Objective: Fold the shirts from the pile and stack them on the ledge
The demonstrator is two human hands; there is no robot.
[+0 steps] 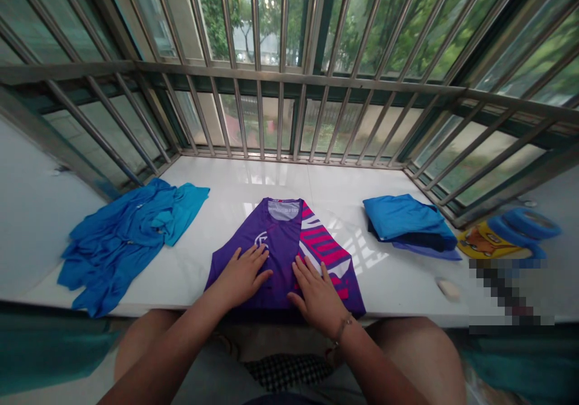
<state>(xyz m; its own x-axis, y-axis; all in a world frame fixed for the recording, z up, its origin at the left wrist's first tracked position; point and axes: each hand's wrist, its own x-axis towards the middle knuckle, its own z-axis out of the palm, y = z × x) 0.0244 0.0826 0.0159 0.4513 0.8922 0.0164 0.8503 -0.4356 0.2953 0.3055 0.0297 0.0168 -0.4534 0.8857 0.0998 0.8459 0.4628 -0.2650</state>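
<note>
Window: barred, trees beyond, past both hands.
Ledge (398, 284): white, glossy.
Jersey (289, 242): purple, flat under both hands.
Left hand (244, 275): spread open, pressing.
Right hand (319, 296): flat, open.
Small pale thing (449, 288): right of it, perhaps soap.

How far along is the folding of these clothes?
Done: a folded blue pile lies at the right. In hand: the left hand and right hand press flat on the purple jersey, partly folded. Left: a crumpled blue garment lies unfolded on the white sill.
</note>
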